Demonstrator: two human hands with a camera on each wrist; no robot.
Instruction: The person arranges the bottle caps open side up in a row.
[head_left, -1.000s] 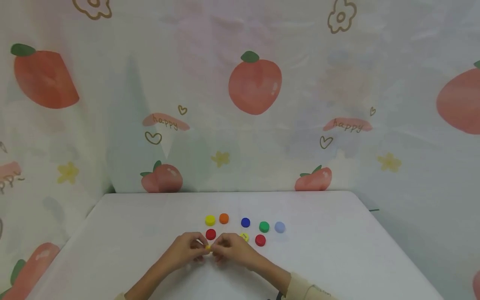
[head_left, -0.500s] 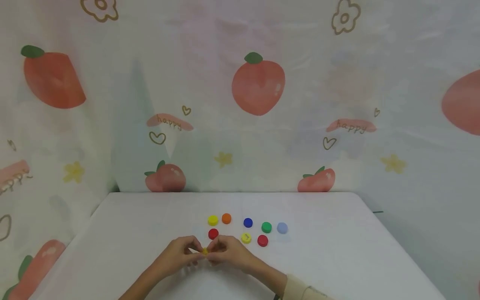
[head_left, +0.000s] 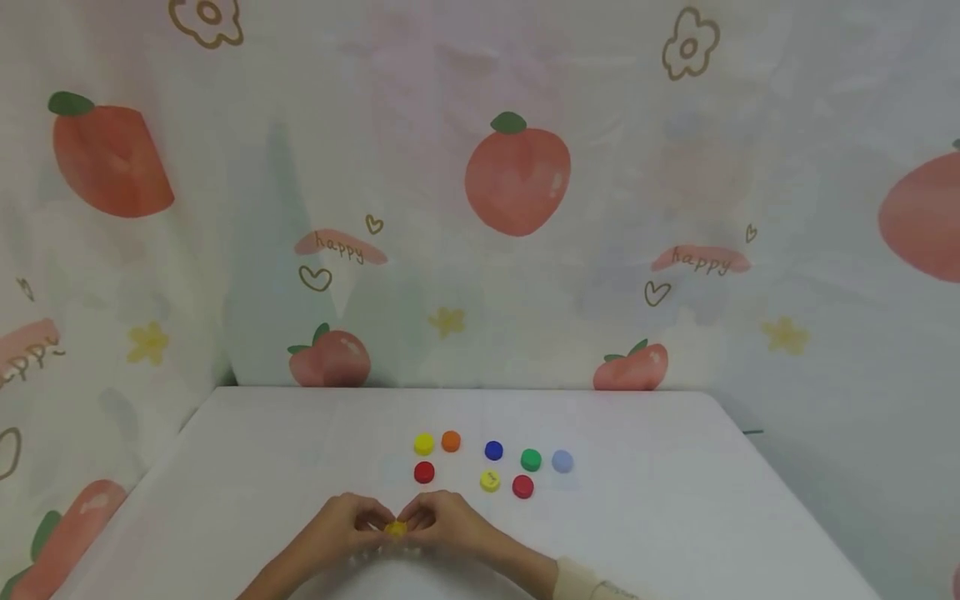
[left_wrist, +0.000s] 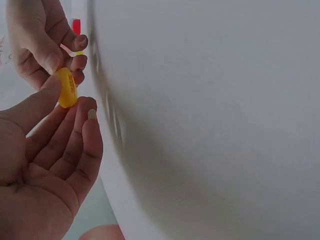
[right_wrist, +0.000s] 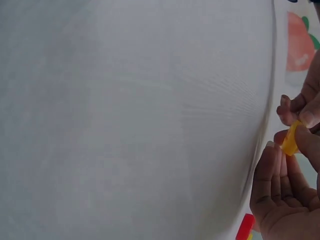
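An orange-yellow bottle cap (head_left: 396, 528) is held between both hands above the near part of the table. My left hand (head_left: 341, 529) pinches its left side between thumb and fingers, and my right hand (head_left: 448, 525) pinches the opposite side. In the left wrist view, the cap (left_wrist: 67, 88) stands on edge with orange print on its face. The thumb and fingertips of my right hand (left_wrist: 37, 42) meet it from above there. The right wrist view has the cap (right_wrist: 291, 138) between the two thumbs, its face partly covered.
Beyond the hands, loose caps lie on the white table (head_left: 637, 517): yellow (head_left: 423, 443), orange (head_left: 451, 441), red (head_left: 423, 472), blue (head_left: 493, 451), green (head_left: 531, 459), pale blue (head_left: 562, 461), a printed yellow one (head_left: 490, 480) and another red (head_left: 522, 487). A peach-patterned cloth (head_left: 405, 167) hangs behind.
Both hands have moved nearer to me and a little left, carrying the orange-yellow cap between them. More of the cap now shows. The printed yellow cap has come fully into view; the loose caps stay put.
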